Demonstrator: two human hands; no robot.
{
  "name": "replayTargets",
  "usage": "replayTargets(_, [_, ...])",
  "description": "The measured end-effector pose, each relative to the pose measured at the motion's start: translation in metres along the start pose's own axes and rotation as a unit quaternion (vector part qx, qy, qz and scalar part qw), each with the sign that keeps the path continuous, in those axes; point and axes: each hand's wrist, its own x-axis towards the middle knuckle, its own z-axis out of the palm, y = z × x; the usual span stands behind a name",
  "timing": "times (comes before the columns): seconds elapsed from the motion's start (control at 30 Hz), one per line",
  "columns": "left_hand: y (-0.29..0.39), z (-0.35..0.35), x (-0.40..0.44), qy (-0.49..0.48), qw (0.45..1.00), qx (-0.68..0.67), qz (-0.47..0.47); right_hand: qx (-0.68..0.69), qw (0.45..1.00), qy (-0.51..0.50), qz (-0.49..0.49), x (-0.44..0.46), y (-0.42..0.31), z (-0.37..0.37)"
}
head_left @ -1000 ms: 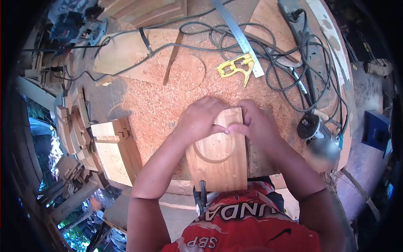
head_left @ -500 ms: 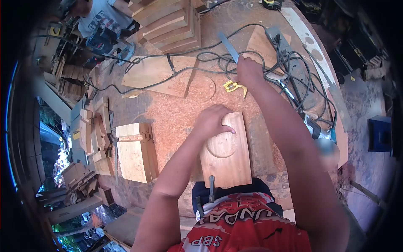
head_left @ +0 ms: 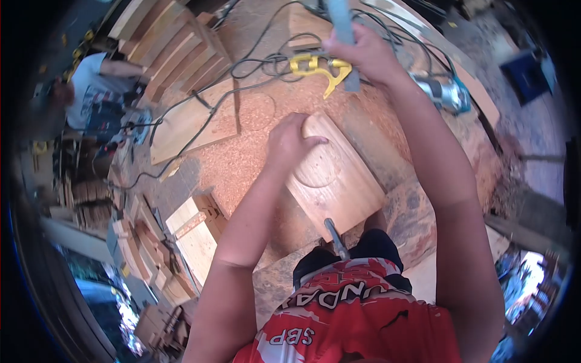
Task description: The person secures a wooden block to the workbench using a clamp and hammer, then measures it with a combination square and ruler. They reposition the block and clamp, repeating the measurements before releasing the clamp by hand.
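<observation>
My left hand [head_left: 290, 140] grips the far left edge of a wooden board [head_left: 348, 181], its thumb lying on the top face. A shallow round outline is cut in that face beside the thumb. Near my body, a dark metal clamp [head_left: 334, 233] sits on the board's near edge. My right hand [head_left: 369, 55] is closed around a flat grey metal strip [head_left: 341, 21], blurred by motion, that sticks out above and below the fist. Just left of this hand is a yellow piece with a curved arm [head_left: 321, 68]; whether they touch, I cannot tell.
Sawdust [head_left: 227, 169] covers the bench around the board. Black cords [head_left: 260, 63] tangle across the far side. A power tool [head_left: 445, 94] lies at right. Stacked wood blocks [head_left: 175, 48] and a cut block [head_left: 196, 227] stand at left. Another person [head_left: 91, 91] works at far left.
My view has swung, so the bench appears rotated. The metal strip in my right hand has come upright and blurred, nearer the yellow piece. My left hand stays on the board.
</observation>
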Motion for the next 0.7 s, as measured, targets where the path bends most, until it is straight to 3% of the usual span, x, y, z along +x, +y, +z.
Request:
replayTargets(0.07, [-0.002,0.005,-0.004,0.016,1.0,0.019,-0.018,0.066,0.99,0.116,-0.035,-0.07,-0.009,-0.026])
replayTargets(0.13, [-0.002,0.007,-0.006,0.014,0.999,0.034,-0.004,0.22,0.965,0.123,-0.074,-0.158,-0.018,-0.049])
replayTargets(0.17, [-0.002,0.006,-0.006,-0.002,0.999,0.038,0.0,0.249,0.948,0.186,-0.062,-0.202,-0.016,-0.051])
replayTargets(0.33, [-0.009,0.012,0.0,-0.006,0.998,0.048,0.026,0.341,0.817,0.465,-0.006,-0.382,0.019,0.011])
replayTargets(0.4, [-0.003,0.012,-0.003,-0.035,0.999,0.023,0.014,0.4,0.739,0.541,-0.035,-0.412,0.052,0.045])
replayTargets(0.47, [-0.012,0.019,0.001,-0.03,0.998,0.032,0.04,0.381,0.742,0.549,-0.062,-0.417,0.066,0.072])
replayTargets(0.57, [-0.025,0.02,0.013,-0.075,0.995,-0.008,0.072,0.392,0.69,0.604,-0.069,-0.401,0.09,0.094])
replayTargets(0.7, [-0.023,0.019,0.02,-0.115,0.986,0.004,0.123,0.354,0.697,0.612,-0.117,-0.378,0.111,0.099])
